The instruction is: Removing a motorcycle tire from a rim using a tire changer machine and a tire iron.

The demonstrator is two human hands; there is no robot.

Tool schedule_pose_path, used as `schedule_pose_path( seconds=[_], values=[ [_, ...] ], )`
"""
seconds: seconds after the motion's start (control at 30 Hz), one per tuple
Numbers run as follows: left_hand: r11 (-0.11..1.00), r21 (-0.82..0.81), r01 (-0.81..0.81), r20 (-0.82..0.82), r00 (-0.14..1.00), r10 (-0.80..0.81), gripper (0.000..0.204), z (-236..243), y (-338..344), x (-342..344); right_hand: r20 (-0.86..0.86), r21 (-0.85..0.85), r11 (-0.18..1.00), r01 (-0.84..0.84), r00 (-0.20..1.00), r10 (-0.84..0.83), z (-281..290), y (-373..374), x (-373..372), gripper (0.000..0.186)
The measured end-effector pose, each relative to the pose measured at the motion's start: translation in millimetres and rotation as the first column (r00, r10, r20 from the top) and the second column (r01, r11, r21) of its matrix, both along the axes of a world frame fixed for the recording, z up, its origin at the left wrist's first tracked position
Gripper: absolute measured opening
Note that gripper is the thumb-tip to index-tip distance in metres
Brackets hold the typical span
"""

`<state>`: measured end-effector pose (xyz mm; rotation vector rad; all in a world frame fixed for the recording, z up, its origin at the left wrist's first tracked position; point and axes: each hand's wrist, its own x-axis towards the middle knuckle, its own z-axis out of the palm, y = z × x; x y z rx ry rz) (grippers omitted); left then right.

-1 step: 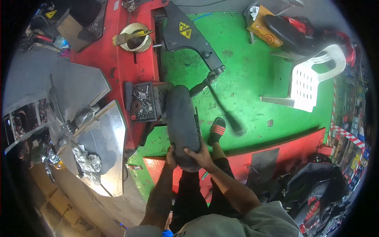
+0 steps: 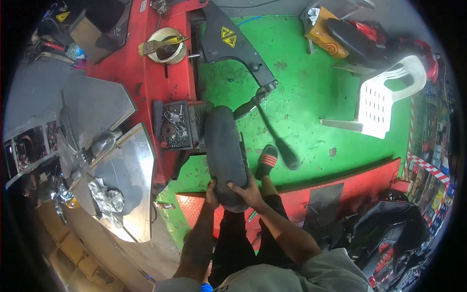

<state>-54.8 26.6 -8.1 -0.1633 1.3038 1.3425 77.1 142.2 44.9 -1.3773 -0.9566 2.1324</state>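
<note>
A dark, worn tyre stands upright in front of my legs, its tread facing up at me. My left hand is closed on its near left side, and my right hand grips the near right side with the thumb over the tread. The tyre's underside and the fingers beneath it are hidden. At its far left, close beside it, is a grey tray of loose nuts, bolts and washers on the red machine.
A tub with a brush across it sits on the red machine. The grey turntable carries a crumpled cloth. A black-handled lever juts over the green floor. A white chair and a red ramp are at the right.
</note>
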Motion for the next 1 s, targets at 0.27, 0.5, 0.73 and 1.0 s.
schedule_pose_path(
  seconds=[0.27,0.5,0.73,1.0],
  values=[
    [0.998,-0.039,-0.047,0.244,0.968,0.055,0.072,-23.3,13.8,34.1,0.098,-0.041,0.999,-0.005,0.995,0.009,-28.9,9.1,22.6,0.083],
    [0.961,-0.139,0.238,-0.147,0.955,-0.257,0.079,-66.0,35.7,29.9,0.272,-0.238,0.971,-0.003,0.960,0.070,-73.3,33.3,19.3,0.085],
    [0.829,-0.371,0.419,-0.540,0.629,-0.560,0.111,-45.8,55.8,63.3,0.458,-0.274,0.949,0.154,0.889,-0.011,-155.7,26.0,51.6,0.076],
    [0.929,-0.137,0.343,-0.652,0.675,-0.346,0.115,87.0,33.3,43.4,0.028,-0.266,0.957,-0.118,0.991,0.130,22.0,24.9,42.3,0.078]
  ],
)
